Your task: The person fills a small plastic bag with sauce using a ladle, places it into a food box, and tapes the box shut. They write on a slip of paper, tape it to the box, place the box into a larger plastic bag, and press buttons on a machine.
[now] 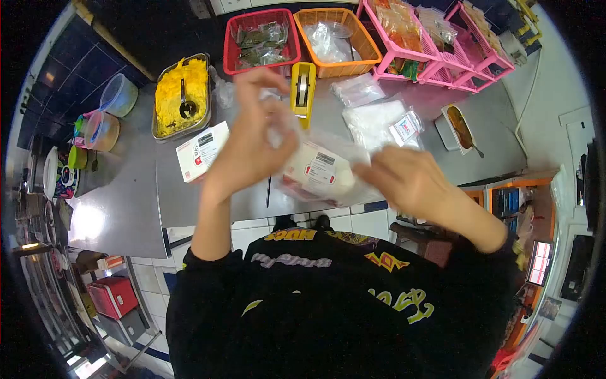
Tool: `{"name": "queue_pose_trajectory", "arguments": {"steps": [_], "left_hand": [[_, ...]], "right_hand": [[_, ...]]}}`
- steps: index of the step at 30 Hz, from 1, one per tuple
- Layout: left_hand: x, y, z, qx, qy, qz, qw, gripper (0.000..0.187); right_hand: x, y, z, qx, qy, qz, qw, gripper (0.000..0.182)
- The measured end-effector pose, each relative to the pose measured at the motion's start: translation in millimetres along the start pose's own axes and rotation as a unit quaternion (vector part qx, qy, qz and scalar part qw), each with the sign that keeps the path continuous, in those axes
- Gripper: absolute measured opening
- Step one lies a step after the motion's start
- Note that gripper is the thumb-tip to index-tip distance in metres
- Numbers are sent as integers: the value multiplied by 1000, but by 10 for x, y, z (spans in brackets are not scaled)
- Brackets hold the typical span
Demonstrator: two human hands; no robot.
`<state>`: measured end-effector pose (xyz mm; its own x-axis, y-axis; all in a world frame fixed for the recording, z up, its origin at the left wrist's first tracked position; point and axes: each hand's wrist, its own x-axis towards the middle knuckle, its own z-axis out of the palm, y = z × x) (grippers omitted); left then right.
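Observation:
A clear plastic bag hangs between my hands at the near edge of the steel table, with a white labelled box inside it. My left hand is raised, its fingers closed on the bag's upper left side. On the other side, my right hand pinches the bag's right end. Both hands are slightly blurred. A second white box with a printed label lies on the table left of my left wrist. Just beyond the bag stands a yellow tape dispenser.
At the back are a red basket of packets, an orange basket of plastic bags and pink racks. A tray of yellow food with a spoon sits left. White bags and a metal sauce container are right.

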<state>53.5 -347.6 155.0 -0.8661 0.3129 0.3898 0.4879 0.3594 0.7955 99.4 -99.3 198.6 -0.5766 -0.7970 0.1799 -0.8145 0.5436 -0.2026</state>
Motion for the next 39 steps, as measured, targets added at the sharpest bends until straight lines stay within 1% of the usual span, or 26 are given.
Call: {"name": "queue_pose_trajectory", "arguments": {"steps": [1, 3, 4, 5, 6, 7, 9, 11, 12, 14, 17, 19, 21, 23, 25, 27, 28, 29, 30, 31, 32, 33, 34, 36, 38, 39], "left_hand": [[16, 5, 102, 4, -37, 89, 995, 58], [-3, 36, 356, -18, -14, 125, 992, 57], [-37, 9, 437, -38, 6, 162, 986, 57], [-98, -98, 438, -36, 5, 162, 986, 57], [-200, -272, 404, -72, 105, 129, 983, 52], [-321, -467, 396, -107, 201, 95, 969, 49], [-769, -924, 538, -203, 326, -169, 908, 33], [-1309, -1688, 1122, -439, 284, -295, 800, 35], [-1448, -1780, 1379, -467, 221, -334, 789, 36], [-1439, -1750, 1791, -355, 96, -316, 875, 39], [-1266, -1834, 2086, -86, 20, -232, 969, 43], [-1198, -1943, 2183, 53, 0, -217, 975, 45], [-1223, -2074, 2186, 155, -28, -225, 962, 48], [-1261, -2166, 2059, 223, -70, -250, 940, 51], [-1245, -2043, 1911, 233, -87, -261, 933, 52], [-1140, -1656, 1671, -50, 80, -170, 981, 81], [-1064, -1436, 1539, -192, 158, -120, 961, 95], [-964, -1216, 1423, -192, 152, -124, 962, 95], [-803, -1015, 1319, -72, -143, -156, 975, 94], [-675, -934, 1290, 57, -424, -164, 889, 93], [-691, -903, 1395, 74, -468, -123, 872, 92], [-742, -892, 1531, 66, -365, -106, 923, 90], [-724, -854, 1609, 58, -241, -87, 965, 88], [-630, -768, 1768, 66, -45, -71, 994, 85], [-480, -735, 1926, 98, 62, -69, 991, 82], [-425, -766, 2013, 101, 83, -73, 989, 80]], "right_hand": [[100, 143, 232, 23, 120, 24, 992, 34], [417, 186, 552, 266, 255, 117, 922, 32], [443, 238, 594, 267, 255, 117, 922, 32], [470, 290, 618, 276, 196, 122, 933, 26], [483, 323, 626, 283, 135, 127, 941, 21], [487, 324, 583, 283, 136, 128, 941, 21], [492, 272, 408, 295, 235, 65, 924, 18], [554, 155, 296, 311, 247, 68, 915, 14], [627, 78, 249, 349, 266, 32, 898, 13], [782, -25, 271, 382, 290, -2, 877, 12], [900, -74, 344, 351, 299, -20, 887, 12], [910, 38, 479, 358, 232, -1, 905, 17], [836, 167, 536, 348, 225, -9, 910, 24], [679, 253, 488, 329, 264, 100, 901, 26], [481, 422, 414, 269, 212, 131, 930, 26], [441, 476, 347, 206, 166, 159, 951, 26], [450, 437, 298, 225, 172, 162, 945, 24], [453, 388, 297, 246, 175, 167, 939, 23], [522, 348, 434, 222, 223, 129, 940, 26], [660, 313, 614, 192, 273, 90, 938, 30], [775, 174, 744, 144, 234, 125, 954, 32], [895, -51, 911, 95, 192, 161, 963, 33], [1068, -264, 1182, 118, -53, 281, 951, 29], [996, -760, 1440, 31, 50, 208, 976, 14], [874, -942, 2203, 19, 53, 173, 983, 11], [795, -973, 2184, 19, 52, 177, 983, 11]]}}
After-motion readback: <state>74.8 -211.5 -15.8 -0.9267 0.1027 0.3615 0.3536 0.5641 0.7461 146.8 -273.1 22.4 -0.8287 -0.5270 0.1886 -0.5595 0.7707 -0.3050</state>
